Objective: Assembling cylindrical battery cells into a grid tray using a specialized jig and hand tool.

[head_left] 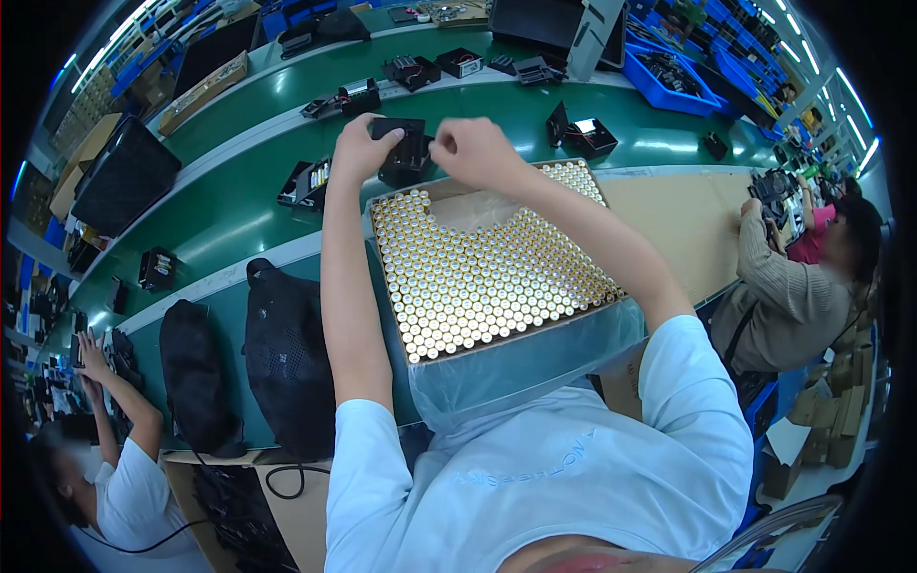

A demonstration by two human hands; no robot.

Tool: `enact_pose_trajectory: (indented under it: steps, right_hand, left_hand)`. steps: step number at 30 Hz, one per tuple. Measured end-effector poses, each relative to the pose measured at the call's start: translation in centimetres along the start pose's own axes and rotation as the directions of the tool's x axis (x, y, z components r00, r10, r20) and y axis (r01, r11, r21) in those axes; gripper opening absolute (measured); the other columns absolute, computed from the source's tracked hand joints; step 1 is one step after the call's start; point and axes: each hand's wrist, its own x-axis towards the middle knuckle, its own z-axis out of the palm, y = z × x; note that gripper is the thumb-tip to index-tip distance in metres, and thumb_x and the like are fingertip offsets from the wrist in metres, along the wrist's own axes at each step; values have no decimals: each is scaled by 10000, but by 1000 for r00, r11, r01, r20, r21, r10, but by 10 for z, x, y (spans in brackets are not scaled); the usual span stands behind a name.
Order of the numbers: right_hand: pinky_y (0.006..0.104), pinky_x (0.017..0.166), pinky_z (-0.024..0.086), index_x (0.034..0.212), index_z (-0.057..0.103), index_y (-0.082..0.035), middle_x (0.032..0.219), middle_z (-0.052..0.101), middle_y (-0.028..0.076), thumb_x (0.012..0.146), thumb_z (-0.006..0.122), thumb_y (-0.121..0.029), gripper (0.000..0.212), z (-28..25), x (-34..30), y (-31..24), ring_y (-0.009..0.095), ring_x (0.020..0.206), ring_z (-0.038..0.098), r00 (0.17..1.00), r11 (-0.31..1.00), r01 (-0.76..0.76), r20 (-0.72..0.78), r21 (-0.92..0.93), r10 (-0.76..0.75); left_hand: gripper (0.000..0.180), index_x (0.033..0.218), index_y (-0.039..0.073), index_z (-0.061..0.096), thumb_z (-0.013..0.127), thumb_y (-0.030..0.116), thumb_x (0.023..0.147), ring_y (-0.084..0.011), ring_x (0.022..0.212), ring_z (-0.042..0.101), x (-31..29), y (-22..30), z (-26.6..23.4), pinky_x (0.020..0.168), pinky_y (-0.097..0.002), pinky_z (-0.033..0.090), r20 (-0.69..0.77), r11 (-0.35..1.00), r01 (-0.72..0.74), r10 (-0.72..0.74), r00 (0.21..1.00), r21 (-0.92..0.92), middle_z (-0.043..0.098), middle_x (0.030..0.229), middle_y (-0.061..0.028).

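My left hand (361,148) and my right hand (475,151) both grip a black plastic battery holder (403,151) just beyond the far edge of a cardboard box. The box (506,339) stands upright cylindrical cells (478,277) with pale yellow tops, packed in rows; a patch near its far middle shows bare liner. A clear plastic bag (516,368) lines the box and hangs over its near side. My forearms reach out over the box from my light blue shirt.
Green conveyor belts (239,205) carry more black holders (308,183) (587,136). Two black bags (287,353) lie at my left. A person sits at left (115,477), another at right (793,286). Blue bins (669,76) stand far right.
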Motion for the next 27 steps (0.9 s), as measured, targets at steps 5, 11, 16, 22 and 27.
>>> enact_pose_trajectory:
  steps: [5,11,16,22,27]
  right_hand:
    - [274,550,538,941,674,58,768,702,115,887,560,-239,322,6,-10,-5,195,556,631,805,910,-399,517,109,291]
    - [222,477,538,915,656,106,738,687,138,893,567,-265,382,21,-11,3,163,490,613,684,696,-637,659,330,313]
    - [221,471,541,931,649,110,748,678,154,883,578,-231,352,29,-17,3,164,505,623,709,645,-640,644,418,287]
    - [215,518,552,967,645,91,794,671,166,866,598,-175,288,22,-22,5,157,569,641,670,503,-716,679,483,302]
    - [202,586,559,1006,642,78,830,668,157,846,625,-148,278,20,-24,12,149,639,651,677,602,-641,720,477,150]
  left_hand:
    - [364,1091,-22,634,675,214,816,-246,811,666,6,-5,4,771,-334,533,-80,997,-7,0,997,-78,687,977,-156]
    - [374,1105,-27,626,670,208,817,-248,802,669,4,-3,0,761,-334,536,-69,999,-3,0,998,-32,688,973,-156]
    - [381,1113,-28,624,668,206,817,-246,801,670,3,-6,-1,753,-329,539,-67,1000,26,-26,997,3,689,975,-159]
    - [386,1120,-29,622,668,206,818,-240,794,671,3,-6,1,739,-322,541,-55,999,31,-31,998,-10,689,974,-161]
    - [389,1126,-29,621,669,206,820,-237,799,672,0,0,0,734,-318,539,-56,997,72,-72,996,-3,691,977,-161]
